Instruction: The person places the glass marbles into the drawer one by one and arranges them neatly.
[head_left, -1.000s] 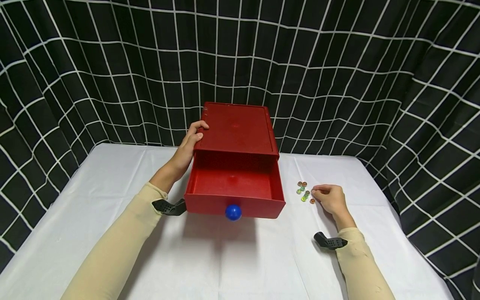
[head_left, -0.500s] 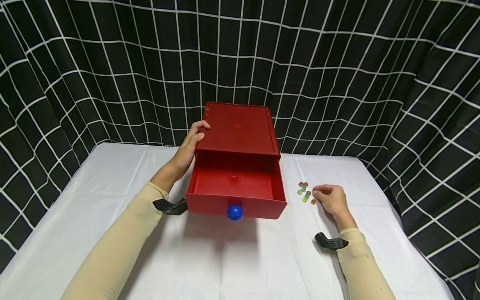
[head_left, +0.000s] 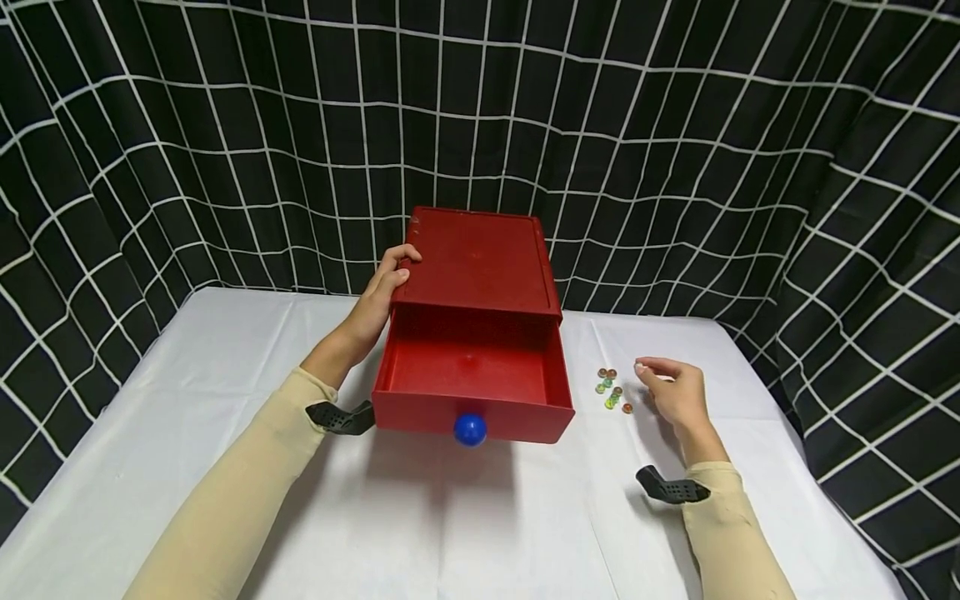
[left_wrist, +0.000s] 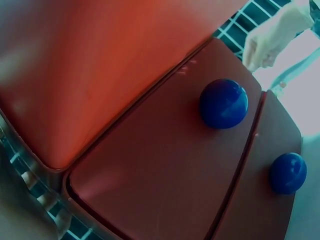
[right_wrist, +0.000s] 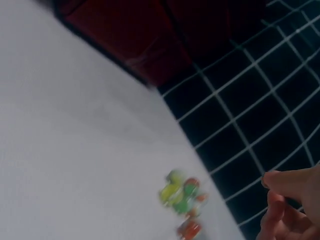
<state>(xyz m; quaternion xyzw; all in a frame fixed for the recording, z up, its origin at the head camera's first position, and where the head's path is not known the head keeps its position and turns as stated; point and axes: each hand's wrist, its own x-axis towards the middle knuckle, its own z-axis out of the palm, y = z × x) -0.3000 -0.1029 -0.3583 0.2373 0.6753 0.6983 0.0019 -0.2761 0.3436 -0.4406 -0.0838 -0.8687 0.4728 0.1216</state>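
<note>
A red drawer cabinet [head_left: 480, 260] stands on the white table with its top drawer [head_left: 525, 379] pulled out. The drawer's inside is bare where it shows. My left hand [head_left: 367, 312] holds the cabinet's upper left edge, fingertips bent over the top. Right of the cabinet, my right hand [head_left: 681, 396] is raised a little above the cloth. Its thumb and forefinger pinch a small pale glass marble [head_left: 640, 367], mostly covered by the fingertips. Several amber and green glass marbles [head_left: 611, 402] lie beside it in a loose cluster, blurred in the right wrist view.
Blue round knobs [left_wrist: 223, 103] stick out from the cabinet's drawer fronts, one above another. A white cloth [head_left: 480, 533] covers the table. Black curtains with a white grid [head_left: 480, 133] hang behind and at both sides.
My right hand has lifted away from the marble cluster, up and slightly to the right, its fingertips still together. My left hand and the cabinet have stayed in place.
</note>
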